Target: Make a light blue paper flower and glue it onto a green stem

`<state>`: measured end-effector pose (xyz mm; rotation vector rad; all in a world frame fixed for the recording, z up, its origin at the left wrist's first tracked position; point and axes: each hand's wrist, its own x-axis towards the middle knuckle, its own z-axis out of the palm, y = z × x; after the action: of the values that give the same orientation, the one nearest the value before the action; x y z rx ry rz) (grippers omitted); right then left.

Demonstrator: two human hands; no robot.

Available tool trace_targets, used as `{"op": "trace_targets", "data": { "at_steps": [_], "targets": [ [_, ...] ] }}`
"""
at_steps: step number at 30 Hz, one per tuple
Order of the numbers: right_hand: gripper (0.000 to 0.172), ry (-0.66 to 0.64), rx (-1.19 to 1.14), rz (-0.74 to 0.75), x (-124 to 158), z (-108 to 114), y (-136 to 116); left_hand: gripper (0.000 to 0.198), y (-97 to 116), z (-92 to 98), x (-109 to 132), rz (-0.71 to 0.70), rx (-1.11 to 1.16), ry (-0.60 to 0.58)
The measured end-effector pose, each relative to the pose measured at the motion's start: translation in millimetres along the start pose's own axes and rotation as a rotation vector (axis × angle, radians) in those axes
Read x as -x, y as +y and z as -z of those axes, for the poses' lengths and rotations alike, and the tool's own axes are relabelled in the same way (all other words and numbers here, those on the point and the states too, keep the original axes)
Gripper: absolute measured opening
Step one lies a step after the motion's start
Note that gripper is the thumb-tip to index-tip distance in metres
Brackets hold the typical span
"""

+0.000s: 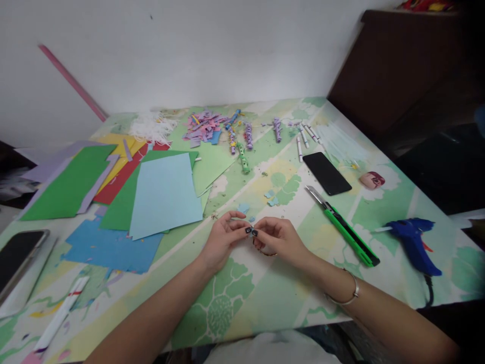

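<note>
My left hand (223, 240) and my right hand (278, 235) meet at the middle of the table, thumb tips nearly touching. Between their fingertips is a tiny light blue piece (252, 230), mostly hidden by the thumbs; it looks like paper. Both hands are closed in a pinch. Just beyond them lie light blue paper scraps (273, 201). To the left is a stack of coloured sheets with a light blue sheet (166, 194) on top. A green box cutter (350, 235), blade out, rests to the right of my right hand.
A blue glue gun (413, 242) and a black phone (327, 173) lie at right, near several markers (305, 136). Decorated paper rolls (248, 135) and a heap of purple scraps (206, 126) sit at the back. Another phone (20, 258) is at far left.
</note>
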<state>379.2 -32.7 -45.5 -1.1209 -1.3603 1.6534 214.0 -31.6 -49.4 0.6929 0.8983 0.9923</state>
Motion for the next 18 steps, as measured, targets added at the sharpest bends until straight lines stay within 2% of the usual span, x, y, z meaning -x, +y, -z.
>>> {"op": "trace_targets", "data": {
  "at_steps": [5, 8, 12, 18],
  "targets": [
    [0.019, 0.083, 0.063, 0.069, -0.8, 1.1, 5.1, 0.033, 0.4, -3.8, 0.5, -0.086, -0.169, 0.111],
    [0.016, 0.114, 0.069, 0.089, -1.4, 2.3, 5.2, 0.031, 1.3, -6.9, 2.9, -0.129, -0.257, 0.114],
    [0.017, 0.067, 0.012, 0.077, -1.2, 2.8, 2.2, 0.031, 1.0, -7.9, 5.3, -0.172, -0.293, 0.092],
    [0.023, -0.021, -0.068, 0.044, -1.0, 3.7, -1.6, 0.032, 1.0, -4.6, 3.1, -0.137, -0.245, 0.083]
  ]
}}
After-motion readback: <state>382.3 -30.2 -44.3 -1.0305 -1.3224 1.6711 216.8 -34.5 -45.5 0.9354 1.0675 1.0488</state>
